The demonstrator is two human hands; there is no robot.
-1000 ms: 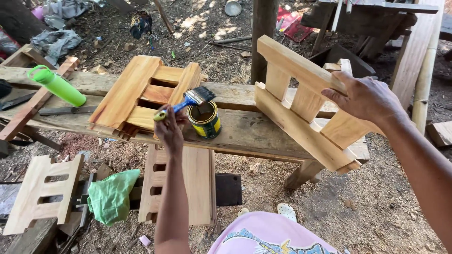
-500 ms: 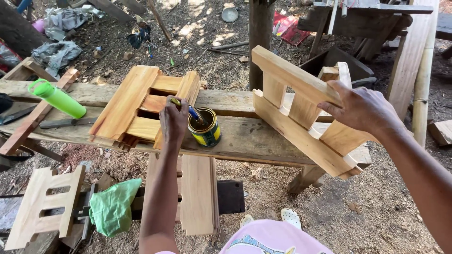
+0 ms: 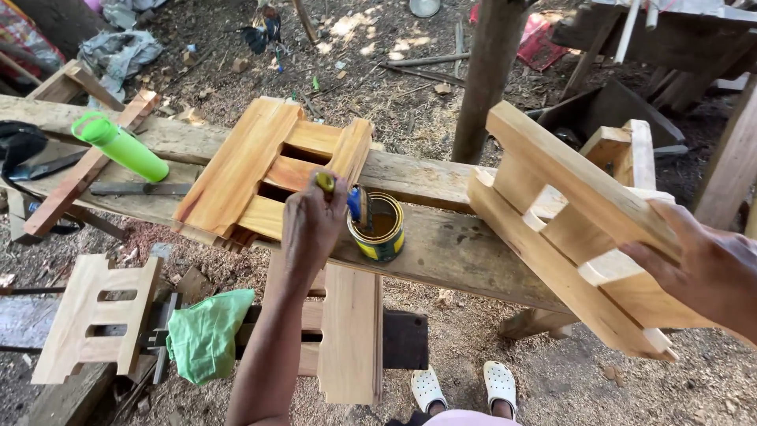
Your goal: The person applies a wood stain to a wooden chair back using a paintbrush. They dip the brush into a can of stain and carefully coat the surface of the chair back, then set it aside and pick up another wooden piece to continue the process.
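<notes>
1. Surface: rough plank workbench (image 3: pixel 441 244), outdoors, on dirt ground covered in sawdust and wood scraps.
2. Left hand (image 3: pixel 313 225) fisted around a blue-handled paintbrush (image 3: pixel 352 203); bristles down inside the open yellow varnish can (image 3: pixel 379 229), which stands on the bench near its front edge.
3. Right hand (image 3: pixel 706 272) grips the slatted wooden panel (image 3: pixel 572 229) by its upper rail, fingers wrapped over the edge; the panel is tilted, its lower left end at the bench, touching or not I cannot tell.
4. A stack of varnished slatted panels (image 3: pixel 252 170) lies on the bench just left of the can.
5. Green bottle (image 3: pixel 122 147) lies on the bench's left end, near a dark flat blade (image 3: pixel 138 189).
6. Below the bench: two unvarnished panels (image 3: pixel 91 315) (image 3: pixel 351 331), green cloth (image 3: pixel 206 331) between them.
7. White clogs (image 3: pixel 465 386) at bottom edge.
8. Hidden: brush bristles inside the can; right thumb behind the panel; right forearm cut off by frame.
9. Background: wooden post (image 3: pixel 485 75), rags, clutter, hard to make out.
</notes>
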